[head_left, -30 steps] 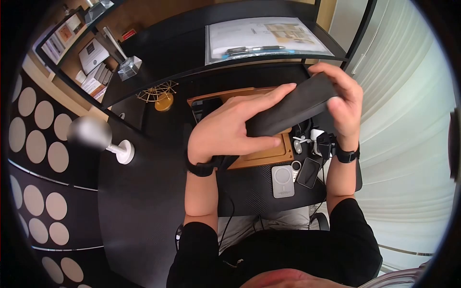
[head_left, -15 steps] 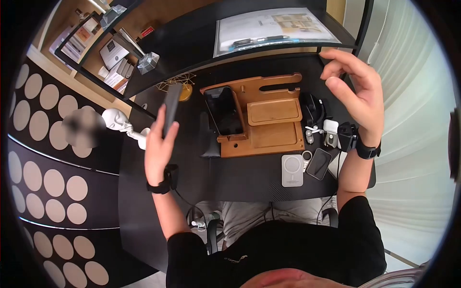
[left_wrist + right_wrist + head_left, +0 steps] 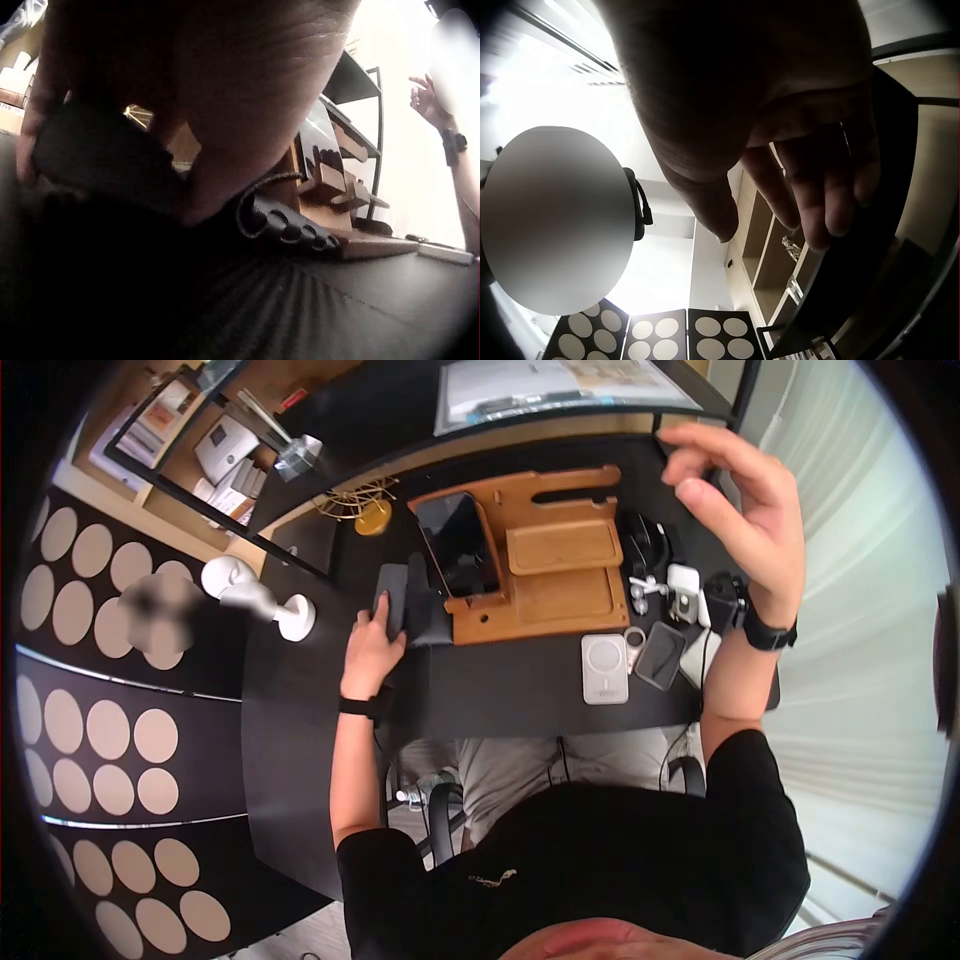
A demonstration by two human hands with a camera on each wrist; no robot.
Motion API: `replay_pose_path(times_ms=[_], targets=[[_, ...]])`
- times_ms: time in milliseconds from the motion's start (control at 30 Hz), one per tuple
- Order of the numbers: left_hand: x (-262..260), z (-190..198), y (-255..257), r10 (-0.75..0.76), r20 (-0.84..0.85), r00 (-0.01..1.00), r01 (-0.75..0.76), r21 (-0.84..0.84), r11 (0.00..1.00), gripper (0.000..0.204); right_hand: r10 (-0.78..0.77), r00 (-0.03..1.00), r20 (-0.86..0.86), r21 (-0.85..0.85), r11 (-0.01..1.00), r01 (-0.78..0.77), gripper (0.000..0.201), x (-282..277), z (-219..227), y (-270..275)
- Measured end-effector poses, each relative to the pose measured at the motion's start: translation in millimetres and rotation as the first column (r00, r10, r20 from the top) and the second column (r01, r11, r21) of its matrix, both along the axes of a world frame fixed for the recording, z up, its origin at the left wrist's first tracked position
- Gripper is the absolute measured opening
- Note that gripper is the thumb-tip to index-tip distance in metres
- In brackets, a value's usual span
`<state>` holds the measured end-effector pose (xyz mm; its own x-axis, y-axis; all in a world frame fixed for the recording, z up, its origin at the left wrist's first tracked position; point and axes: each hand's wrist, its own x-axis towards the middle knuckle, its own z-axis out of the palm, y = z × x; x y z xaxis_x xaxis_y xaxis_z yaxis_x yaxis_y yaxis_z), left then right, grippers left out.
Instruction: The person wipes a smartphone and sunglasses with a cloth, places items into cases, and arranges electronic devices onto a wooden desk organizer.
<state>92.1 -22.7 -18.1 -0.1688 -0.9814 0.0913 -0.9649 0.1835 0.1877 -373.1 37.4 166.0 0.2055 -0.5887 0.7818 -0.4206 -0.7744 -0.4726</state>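
Observation:
My left hand [image 3: 370, 658] holds a dark grey oblong case [image 3: 393, 588] at the desk's surface, left of the wooden docking stand [image 3: 545, 622]. In the left wrist view, fingers and thumb come down on either side of the case [image 3: 105, 154], and its underside is lost in shadow. Right beside it lies a dark, soft-looking piece [image 3: 430, 622] with a scalloped edge. A black phone [image 3: 460, 545] leans in the stand. Raised at the right, my right hand [image 3: 750, 520] holds nothing, its fingers loosely bent.
Right of the stand are black headphones [image 3: 645, 545], white earbuds [image 3: 650, 588] and a white charging case [image 3: 683, 585]. Nearer me lie a silver magnetic power bank [image 3: 604, 670] and a small dark device [image 3: 660, 657]. A white lamp [image 3: 295, 617] and gold ornament [image 3: 373, 517] stand left, beneath a shelf.
Both hands held the case one second ago. The right hand let go, and the left hand carried the case left, then lowered it beside the stand. The head view has shifted slightly.

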Motion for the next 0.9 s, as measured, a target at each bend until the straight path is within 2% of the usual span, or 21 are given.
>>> replay_pose_path(times_ms=[33,67,133,167,233,333,367,400,467,533,567,600,667,700,800,833,867,900], targets=[[3.4,0.1,-0.9,-0.057,-0.061,0.997,0.057,0.001,0.998,0.075,0.017,1.0,0.005,0.001,1.0,-0.017,0.031,2.4,0.4,2.3],[4.2,4.4,-1.6,-0.041,-0.112,0.993,0.047,0.053,0.997,0.076,0.085,0.994,0.068,0.057,0.994,-0.089,0.031,8.4,2.4,5.2],[11.1,9.2,-2.0,-0.114,-0.137,0.984,0.128,0.099,0.987,0.077,0.17,0.983,0.063,0.156,0.972,-0.178,0.035,21.7,19.5,22.7],[11.2,14.1,0.5,-0.12,-0.168,0.978,0.145,0.144,0.979,0.076,0.159,0.986,0.058,0.172,0.971,-0.166,0.035,19.6,13.8,21.8],[13.5,22.3,5.8,-0.173,-0.211,0.962,0.208,0.16,0.965,0.072,0.114,0.987,-0.109,0.094,0.99,-0.104,0.031,15.5,-5.8,10.8],[18.1,35.3,5.8,-0.301,-0.264,0.916,0.317,0.019,0.948,0.067,0.118,0.962,-0.246,0.204,0.977,-0.068,0.03,15.3,-27.6,17.9],[10.6,45.1,8.8,-0.301,-0.297,0.906,0.315,-0.003,0.949,0.065,0.139,0.959,-0.245,0.216,0.973,-0.086,0.031,15.2,-43.2,18.7],[-1.7,55.3,14.7,-0.288,-0.33,0.899,0.294,-0.034,0.955,0.061,0.11,0.937,-0.331,0.303,0.953,-0.004,0.035,17.5,-49.6,27.9],[-22.7,62.7,19.7,-0.379,-0.441,0.814,0.381,-0.088,0.92,0.053,0.09,0.869,-0.487,0.282,0.958,0.059,0.041,21.2,-83.1,38.2],[-51.3,65.8,28.6,-0.43,-0.581,0.691,0.495,-0.053,0.867,0.047,0.179,0.825,-0.537,0.484,0.866,0.127,0.046,29.1,-102.8,52.3],[-64.4,63.1,30.6,-0.51,-0.573,0.642,0.58,-0.072,0.812,0.045,0.143,0.826,-0.546,0.411,0.904,0.115,0.051,32.0,-122.3,57.7],[-77.6,60.2,32.1,-0.585,-0.562,0.585,0.658,-0.093,0.748,0.044,0.164,0.812,-0.56,0.457,0.879,0.137,0.059,34.6,-133.4,64.3],[-103.5,47.1,37.1,-0.547,-0.69,0.474,0.741,-0.023,0.671,0.042,0.111,0.781,-0.615,0.396,0.9,0.184,0.07,40.7,-155.3,74.1],[-114.5,43.4,37.0,-0.528,-0.716,0.456,0.78,0.037,0.624,0.041,0.11,0.777,-0.62,0.399,0.897,0.19,0.07,43.4,-161.8,78.3],[-137.7,22.3,36.7,-0.603,-0.692,0.396,0.83,-0.012,0.558,0.038,0.091,0.74,-0.666,0.38,0.896,0.232,0.077,51.0,-176.2,83.9],[-139.7,17.9,35.6,-0.667,-0.602,0.44,0.834,-0.003,0.552,0.039,0.057,0.754,-0.655,0.365,0.897,0.25,0.078,53.6,-180.2,83.8],[-140.4,15.5,37.6,-0.667,-0.605,0.434,0.835,-0.008,0.551,0.039,0.023,0.766,-0.642,0.352,0.897,0.268,0.08,55.1,-181.6,83.6],[-140.2,13.4,41.3,-0.735,-0.457,0.5,0.818,-0.03,0.575,0.04,0.022,0.762,-0.647,0.351,0.896,0.272,0.08,55.1,-179.1,82.3]])
